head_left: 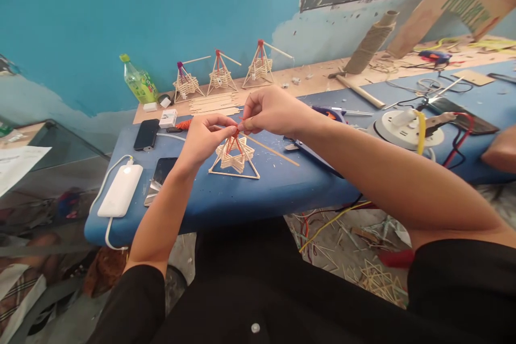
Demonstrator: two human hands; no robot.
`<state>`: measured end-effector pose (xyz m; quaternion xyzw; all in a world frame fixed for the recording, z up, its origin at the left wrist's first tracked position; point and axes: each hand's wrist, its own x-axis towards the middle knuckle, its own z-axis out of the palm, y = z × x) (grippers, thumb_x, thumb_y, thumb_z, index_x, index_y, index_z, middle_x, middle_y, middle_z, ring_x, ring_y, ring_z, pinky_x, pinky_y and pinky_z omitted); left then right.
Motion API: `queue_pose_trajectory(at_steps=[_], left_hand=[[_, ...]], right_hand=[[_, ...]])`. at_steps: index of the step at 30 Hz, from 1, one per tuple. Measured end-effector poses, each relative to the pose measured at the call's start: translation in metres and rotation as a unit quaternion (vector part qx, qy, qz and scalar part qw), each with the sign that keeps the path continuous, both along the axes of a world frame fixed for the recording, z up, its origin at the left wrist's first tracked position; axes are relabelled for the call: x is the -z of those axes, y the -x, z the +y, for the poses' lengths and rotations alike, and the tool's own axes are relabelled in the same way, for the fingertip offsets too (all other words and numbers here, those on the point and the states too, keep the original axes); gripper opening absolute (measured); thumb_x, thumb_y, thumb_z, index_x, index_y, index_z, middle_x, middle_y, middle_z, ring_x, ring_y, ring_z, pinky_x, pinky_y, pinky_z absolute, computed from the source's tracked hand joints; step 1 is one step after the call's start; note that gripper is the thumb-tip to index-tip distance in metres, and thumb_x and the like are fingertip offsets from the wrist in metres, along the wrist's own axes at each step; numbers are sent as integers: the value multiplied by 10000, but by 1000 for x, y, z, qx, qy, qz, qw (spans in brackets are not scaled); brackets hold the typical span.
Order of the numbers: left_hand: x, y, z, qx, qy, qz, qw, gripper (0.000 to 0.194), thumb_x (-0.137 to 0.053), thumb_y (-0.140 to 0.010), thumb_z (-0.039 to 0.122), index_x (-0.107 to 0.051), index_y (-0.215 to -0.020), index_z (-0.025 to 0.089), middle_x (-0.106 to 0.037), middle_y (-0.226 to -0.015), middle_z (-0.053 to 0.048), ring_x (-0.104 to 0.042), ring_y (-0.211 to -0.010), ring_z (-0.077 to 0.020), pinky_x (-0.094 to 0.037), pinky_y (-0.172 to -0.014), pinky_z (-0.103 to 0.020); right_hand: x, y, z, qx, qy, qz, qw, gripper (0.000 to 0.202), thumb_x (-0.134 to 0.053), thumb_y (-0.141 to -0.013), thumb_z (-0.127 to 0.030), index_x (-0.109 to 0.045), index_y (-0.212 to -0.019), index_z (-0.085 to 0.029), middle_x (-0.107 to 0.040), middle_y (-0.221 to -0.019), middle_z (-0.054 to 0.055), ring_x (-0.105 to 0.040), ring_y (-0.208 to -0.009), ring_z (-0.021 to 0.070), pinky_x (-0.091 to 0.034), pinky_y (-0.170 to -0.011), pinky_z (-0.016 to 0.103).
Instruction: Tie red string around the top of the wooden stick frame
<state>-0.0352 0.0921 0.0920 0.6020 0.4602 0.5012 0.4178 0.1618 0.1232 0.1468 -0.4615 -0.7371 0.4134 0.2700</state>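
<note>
A small stick pyramid [253, 165] stands on the blue table, with a star-shaped ring of stacked sticks [233, 163] inside it and red cords [233, 146] running down from its peak. At that peak, the thumb and index finger of my left hand [200, 138] pinch the red-wrapped top. My right hand [274, 110] is closed just beside it, its fingertips gripping a bit of red string, mostly hidden by the fingers. A thin stick [276, 151] slants down to the right from the top.
Three similar stick pyramids [261, 67] stand at the back by loose flat sticks [213, 103] and a bottle [139, 80]. Phones [146, 134] and a white power bank [121, 191] lie left. A round power strip [403, 129], glue gun [330, 114] and cables occupy the right; another person's hand [500, 150] shows there.
</note>
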Motion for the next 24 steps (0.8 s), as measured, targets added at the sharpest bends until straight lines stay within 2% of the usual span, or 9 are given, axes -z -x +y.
queue_pose_trajectory(at_steps=[3, 7, 14, 18, 24], left_hand=[[0, -2, -1, -3, -8, -1, 1000, 121, -862, -718, 300, -807, -766, 203, -814, -746, -41, -766, -708, -162, -555, -632, -256], [1, -4, -4, -16, -36, 22, 999, 113, -837, -756, 299, -795, -769, 194, -809, -762, -32, -768, -711, -156, -564, -639, -253], [9, -9, -9, -68, -74, 14, 995, 87, -786, -780, 256, -797, -845, 199, -824, -845, -23, -780, -749, -155, -614, -678, -263], [14, -11, -11, -80, -107, 11, 991, 213, -837, -763, 257, -787, -963, 205, -833, -934, -34, -795, -805, -168, -643, -708, -276], [20, -12, -15, -96, -98, 13, 991, 391, -899, -785, 306, -726, -1126, 224, -830, -1011, -50, -796, -817, -173, -592, -616, -237]], right_hand=[[2, 1, 2, 10, -23, -5, 1000, 163, -815, -790, -89, -704, -807, -207, -718, -689, 27, -716, -702, 194, -608, -684, 386], [-2, 3, 0, -1, -99, -89, 991, 79, -779, -805, -93, -790, -821, -169, -744, -744, 45, -697, -729, 189, -573, -703, 390], [-8, 8, -8, 1, -153, -156, 976, 243, -721, -790, -28, -854, -945, -160, -795, -844, 58, -708, -789, 201, -547, -758, 378], [-9, 9, -13, 7, -190, -187, 964, 221, -713, -779, -56, -841, -915, -174, -798, -864, 57, -716, -836, 215, -538, -805, 373], [-13, 13, -19, -5, -226, -265, 937, 270, -654, -791, -101, -855, -947, -188, -771, -819, 86, -675, -857, 252, -483, -865, 415]])
